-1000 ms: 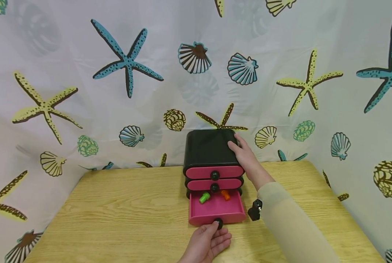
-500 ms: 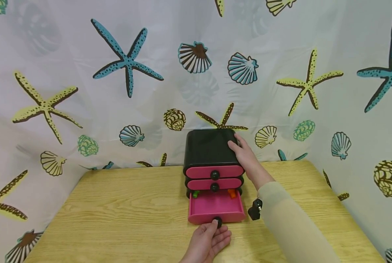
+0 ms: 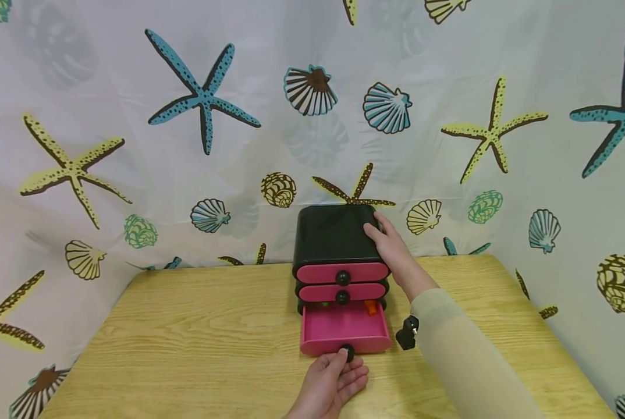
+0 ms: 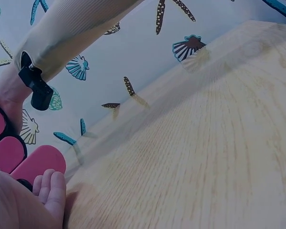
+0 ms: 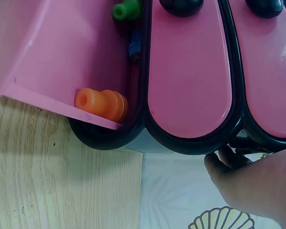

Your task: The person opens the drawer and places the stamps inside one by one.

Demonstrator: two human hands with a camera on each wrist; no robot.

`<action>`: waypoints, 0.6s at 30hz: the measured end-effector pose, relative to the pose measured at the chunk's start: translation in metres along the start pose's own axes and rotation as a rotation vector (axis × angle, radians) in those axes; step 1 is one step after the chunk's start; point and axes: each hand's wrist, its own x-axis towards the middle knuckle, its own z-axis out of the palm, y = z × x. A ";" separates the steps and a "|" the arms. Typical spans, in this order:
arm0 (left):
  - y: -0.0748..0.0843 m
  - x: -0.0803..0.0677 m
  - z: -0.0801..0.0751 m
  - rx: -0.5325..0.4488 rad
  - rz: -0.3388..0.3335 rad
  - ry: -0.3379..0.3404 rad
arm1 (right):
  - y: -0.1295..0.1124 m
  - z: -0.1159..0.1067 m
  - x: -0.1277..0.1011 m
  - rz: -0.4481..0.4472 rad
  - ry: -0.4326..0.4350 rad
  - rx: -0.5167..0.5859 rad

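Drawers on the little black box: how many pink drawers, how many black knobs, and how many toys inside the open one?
Pink drawers: 3
Black knobs: 3
Toys in the open bottom drawer: 2, an orange one and a green one
Total: 8

Head view, clock directions.
- Light wooden table [image 3: 197,326]: filled lower frame, 4 to 8 o'clock; grain ran left-right; rounded far corners.
- Pale printed curtain [image 3: 134,192]: hung behind table and round both sides.
- Blue spotted starfish [image 3: 202,96]: 11 o'clock.
- Yellow starfish [image 3: 71,169]: 9 o'clock.
- Second yellow starfish [image 3: 490,135]: 2 o'clock.
- Brown-and-white scallop [image 3: 309,92]: 12 o'clock.
- Blue scallop [image 3: 387,109]: just beside it, toward 1 o'clock.
- Brown spiral shell [image 3: 278,190]: near centre.
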 end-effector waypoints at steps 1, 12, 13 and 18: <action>0.000 0.000 0.000 0.002 -0.001 -0.002 | 0.000 0.000 0.000 -0.001 0.001 0.001; 0.002 0.003 -0.003 0.036 -0.029 -0.006 | 0.001 -0.001 0.001 0.021 0.009 0.001; 0.002 0.003 -0.003 0.037 -0.027 -0.008 | 0.001 -0.001 0.001 0.020 0.010 0.005; 0.004 0.004 -0.006 0.053 -0.016 -0.014 | 0.000 -0.001 0.001 0.014 0.004 0.009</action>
